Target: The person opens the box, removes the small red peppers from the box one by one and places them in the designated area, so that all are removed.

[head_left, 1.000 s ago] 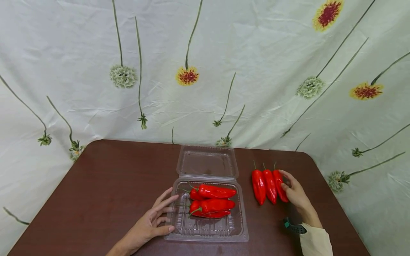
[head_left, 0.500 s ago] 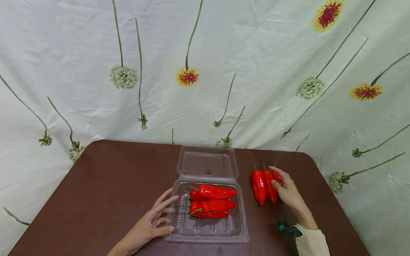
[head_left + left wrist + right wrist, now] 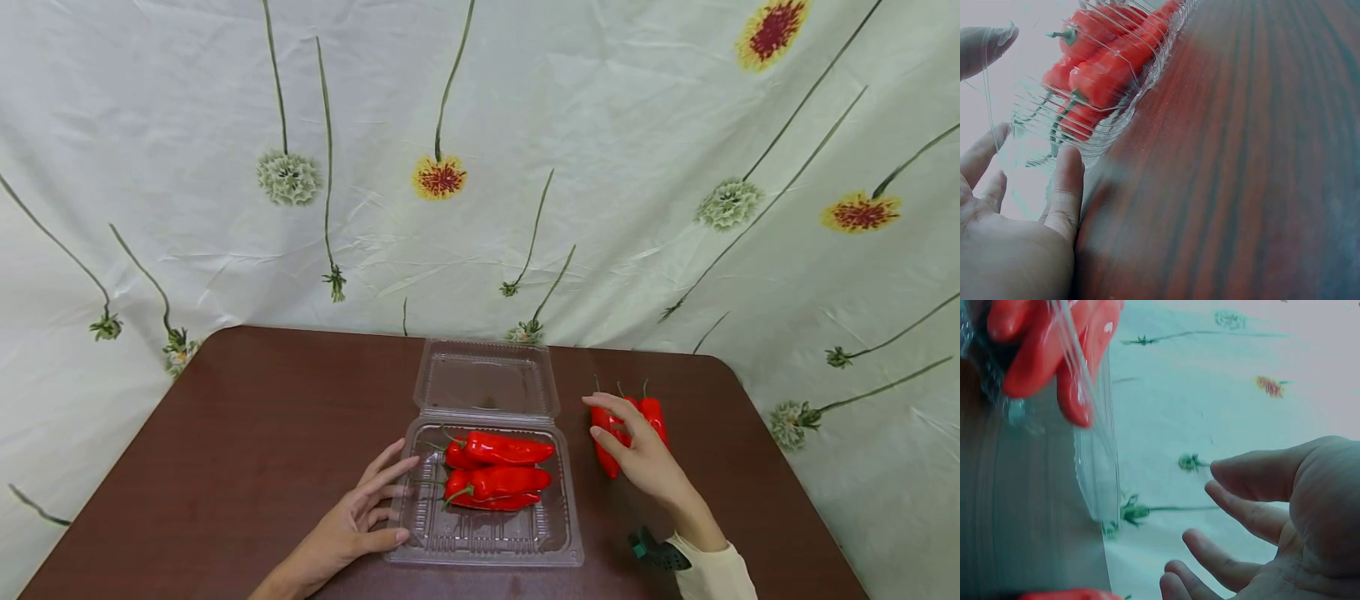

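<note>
Right hand [image 3: 649, 461], fingers apart, over 3 glossy peppers [image 3: 653, 413]; likely light, firm, slippery; best pinched mid-body; left hand [image 3: 341, 527] spread beside the clear box [image 3: 495, 546].

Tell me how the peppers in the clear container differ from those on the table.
The boxed peppers lie crosswise, tips to the right; the loose peppers lie with stems away from the person. Boxed peppers overlap in a pile; loose ones lie in a row. Four boxed peppers show; three loose ones. Both groups are glossy red with green stems.
</note>
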The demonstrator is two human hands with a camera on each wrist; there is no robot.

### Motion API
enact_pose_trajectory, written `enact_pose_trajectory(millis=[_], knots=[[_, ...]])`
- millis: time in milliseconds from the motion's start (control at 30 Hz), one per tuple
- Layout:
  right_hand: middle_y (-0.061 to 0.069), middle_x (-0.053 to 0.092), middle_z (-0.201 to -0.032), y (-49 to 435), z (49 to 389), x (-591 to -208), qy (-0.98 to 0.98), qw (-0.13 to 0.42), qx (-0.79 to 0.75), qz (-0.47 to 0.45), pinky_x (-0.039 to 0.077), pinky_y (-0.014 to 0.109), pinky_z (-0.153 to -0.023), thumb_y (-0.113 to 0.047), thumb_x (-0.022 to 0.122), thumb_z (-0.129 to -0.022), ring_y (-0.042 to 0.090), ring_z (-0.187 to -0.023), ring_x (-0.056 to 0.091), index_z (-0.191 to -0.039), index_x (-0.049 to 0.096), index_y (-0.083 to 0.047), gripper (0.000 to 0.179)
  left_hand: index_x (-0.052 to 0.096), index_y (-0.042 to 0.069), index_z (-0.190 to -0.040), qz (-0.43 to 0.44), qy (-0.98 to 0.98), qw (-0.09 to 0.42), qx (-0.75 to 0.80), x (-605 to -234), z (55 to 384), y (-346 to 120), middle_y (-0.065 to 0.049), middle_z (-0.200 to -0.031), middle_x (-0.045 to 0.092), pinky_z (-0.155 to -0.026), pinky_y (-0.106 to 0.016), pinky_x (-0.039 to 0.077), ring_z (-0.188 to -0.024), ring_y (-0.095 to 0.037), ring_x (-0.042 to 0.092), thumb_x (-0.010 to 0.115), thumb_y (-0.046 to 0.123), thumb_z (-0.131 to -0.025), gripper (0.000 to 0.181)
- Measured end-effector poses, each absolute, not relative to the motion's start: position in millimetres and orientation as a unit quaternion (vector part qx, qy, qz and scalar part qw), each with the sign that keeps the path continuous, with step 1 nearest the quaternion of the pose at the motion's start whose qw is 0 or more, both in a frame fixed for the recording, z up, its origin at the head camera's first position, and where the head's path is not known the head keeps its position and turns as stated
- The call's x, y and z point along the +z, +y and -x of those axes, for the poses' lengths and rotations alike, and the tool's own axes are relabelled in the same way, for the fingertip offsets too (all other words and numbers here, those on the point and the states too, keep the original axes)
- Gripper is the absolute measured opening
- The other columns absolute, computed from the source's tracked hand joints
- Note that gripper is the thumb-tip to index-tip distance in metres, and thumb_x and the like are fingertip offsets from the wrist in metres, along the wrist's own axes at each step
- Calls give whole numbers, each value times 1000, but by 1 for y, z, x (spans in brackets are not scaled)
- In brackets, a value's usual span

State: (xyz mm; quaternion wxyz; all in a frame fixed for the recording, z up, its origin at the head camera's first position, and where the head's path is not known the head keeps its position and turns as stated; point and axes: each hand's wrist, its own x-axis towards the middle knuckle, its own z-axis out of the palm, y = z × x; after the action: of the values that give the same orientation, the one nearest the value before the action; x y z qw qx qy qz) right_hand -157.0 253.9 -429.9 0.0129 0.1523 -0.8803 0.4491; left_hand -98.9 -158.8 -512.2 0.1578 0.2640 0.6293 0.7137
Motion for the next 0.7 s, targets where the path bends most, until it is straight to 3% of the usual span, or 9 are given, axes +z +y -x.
enact_pose_trajectory(millis=[133, 333, 533, 700], knots=[[12, 51, -145, 244, 153, -428, -879, 4, 447, -170, 45, 56, -104, -13, 67, -96, 32, -131, 48, -137, 59, -13, 42, 22, 5, -159, -257, 630, 165, 714, -511, 99, -159, -5, -168, -11, -95, -24, 51, -130, -13, 44, 63, -8, -92, 80], [9, 56, -139, 228, 148, -428, -861, -9, 457, -223, 52, 44, -99, -6, 69, -93, 34, -122, 55, -133, 60, -13, 42, 21, 3, -159, -263, 624, 161, 718, -510, 98, -159, -7, -168, -13, -95, -24, 51, -130, -13, 44, 62, -9, -93, 78], [1, 58, -136, 214, 142, -426, -848, -34, 458, -265, 50, 42, -98, -11, 71, -93, 25, -123, 54, -132, 61, -15, 40, 21, 1, -158, -270, 618, 156, 722, -512, 98, -159, -9, -167, -14, -95, -24, 51, -129, -13, 45, 61, -10, -93, 78], [2, 59, -134, 206, 140, -424, -842, -54, 449, -295, 49, 44, -99, -16, 72, -93, 19, -124, 53, -131, 63, -15, 39, 21, 2, -159, -266, 615, 160, 725, -511, 99, -159, -7, -168, -13, -96, -24, 51, -130, -14, 45, 63, -9, -92, 79]])
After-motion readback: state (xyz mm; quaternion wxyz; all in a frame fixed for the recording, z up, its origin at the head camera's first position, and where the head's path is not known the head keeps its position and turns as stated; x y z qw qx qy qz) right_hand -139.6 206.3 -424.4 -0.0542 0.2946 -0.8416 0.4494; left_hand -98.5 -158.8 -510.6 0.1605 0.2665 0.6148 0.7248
